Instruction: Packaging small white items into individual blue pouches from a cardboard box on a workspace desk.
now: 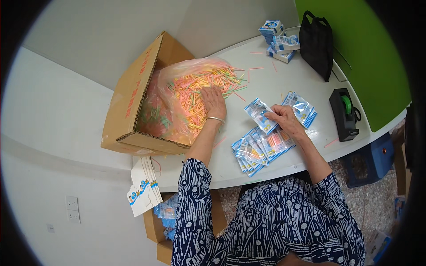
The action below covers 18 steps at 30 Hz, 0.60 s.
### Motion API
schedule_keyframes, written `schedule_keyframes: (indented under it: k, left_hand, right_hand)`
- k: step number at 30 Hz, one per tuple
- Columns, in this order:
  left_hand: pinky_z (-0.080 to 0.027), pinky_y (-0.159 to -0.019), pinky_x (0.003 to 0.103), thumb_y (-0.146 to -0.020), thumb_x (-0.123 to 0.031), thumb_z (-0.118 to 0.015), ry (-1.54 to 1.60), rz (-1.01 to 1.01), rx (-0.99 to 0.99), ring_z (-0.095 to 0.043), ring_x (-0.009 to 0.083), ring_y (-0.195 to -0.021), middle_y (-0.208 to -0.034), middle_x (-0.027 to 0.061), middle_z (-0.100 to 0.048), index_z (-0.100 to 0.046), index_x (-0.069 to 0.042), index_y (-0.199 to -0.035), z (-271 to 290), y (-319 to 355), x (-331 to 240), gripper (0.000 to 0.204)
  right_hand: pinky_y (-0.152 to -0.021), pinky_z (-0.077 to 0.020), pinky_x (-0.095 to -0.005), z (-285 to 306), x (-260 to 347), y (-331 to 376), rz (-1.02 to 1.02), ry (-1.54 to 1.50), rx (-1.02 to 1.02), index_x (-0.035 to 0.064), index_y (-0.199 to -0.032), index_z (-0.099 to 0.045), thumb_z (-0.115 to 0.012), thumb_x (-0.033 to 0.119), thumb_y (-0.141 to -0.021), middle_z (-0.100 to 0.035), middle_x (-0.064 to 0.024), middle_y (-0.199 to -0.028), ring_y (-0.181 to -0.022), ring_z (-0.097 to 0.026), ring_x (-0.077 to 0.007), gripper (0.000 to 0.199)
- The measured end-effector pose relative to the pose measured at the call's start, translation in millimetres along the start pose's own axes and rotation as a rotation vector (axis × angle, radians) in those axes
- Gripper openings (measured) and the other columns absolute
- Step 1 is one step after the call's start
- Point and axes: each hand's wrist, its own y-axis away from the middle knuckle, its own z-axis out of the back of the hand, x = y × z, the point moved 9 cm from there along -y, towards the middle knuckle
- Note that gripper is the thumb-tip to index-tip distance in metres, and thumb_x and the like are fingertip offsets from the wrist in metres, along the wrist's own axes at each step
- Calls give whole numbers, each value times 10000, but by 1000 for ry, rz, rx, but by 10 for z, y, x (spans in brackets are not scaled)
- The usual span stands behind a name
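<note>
Patterned sleeves (284, 213) fill the foreground, and beyond them a fanned stack of filled packets (259, 148) lies on the white bench (275, 80). Left hand (214, 102), fingers spread flat, presses the heap of coloured sticks (197, 91) spilling from the plastic bag (177, 75). Right hand (286, 120) pinches an empty packet (259, 114). Risk: raking could roll sticks over the bench edge.

Under the right hand's fingers (276, 116) lies a small clear packet (259, 114) edged in blue and white, with a like packet (303, 108) just beyond them and a fanned pile of such packets (258, 148) just below, nearer the body. The left hand's fingers (211, 94) rest in a clear plastic bag (186, 84) spilling from a tipped brown cardboard box (128, 102) with red print. Far beyond the fingers, blue-and-white small boxes (278, 40) are stacked at the back of the surface (266, 75); a bundle of white-and-blue folded cards (144, 190) hangs off its near edge.
</note>
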Motion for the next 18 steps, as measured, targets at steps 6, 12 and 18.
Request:
schedule_keyframes:
  k: [6,12,18]
  left_hand:
    - [-344,-885,447,-837,-66,-435,-13,8,-115,-507,309,-939,-963,170,-580,-454,66,-1196,106,-44,61,383]
    - [-344,-860,417,-832,-157,-509,232,144,94,-515,261,-918,-922,96,-607,-523,41,-1147,23,-150,231,373]
    - [-306,-825,492,-825,-162,-496,-91,50,207,-522,270,-926,-936,118,-628,-631,-23,-937,65,-293,51,224]
  right_hand:
    - [-511,-345,-220,-13,20,-14,13,11,6,4,-732,-610,-643,223,-844,-507,34,-620,-587,-434,-33,248]
    - [-518,-349,-218,-48,30,-12,12,-4,17,-3,-737,-606,-639,221,-846,-518,33,-633,-594,-436,-33,252]
    - [-524,-364,-215,-11,13,3,6,7,12,-3,-756,-616,-638,203,-846,-529,30,-639,-600,-453,-32,226]
